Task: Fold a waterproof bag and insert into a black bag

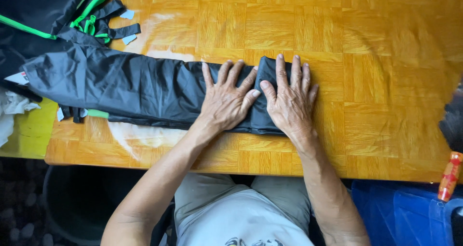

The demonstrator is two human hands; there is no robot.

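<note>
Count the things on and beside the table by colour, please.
Black: 1 folded cloth, with both hands flat on it: left hand, right hand
White: 1 cloth
Blue: 1 bin
Orange: 1 bottle
Total: 4

Taking the wooden table (366,58) as the landmark: a small orange-red packet or tube (450,176) with a pale printed band stands tilted just off its lower right corner, above a blue plastic bin (400,207). Near the table's upper left corner, small pale blue-grey tags (127,14) sit at the ends of black straps, one more (129,39) just below them. At the table's left edge a white label with a red mark (18,78) sticks to the black fabric, and another small pale tag (60,114) hangs lower down.
</note>
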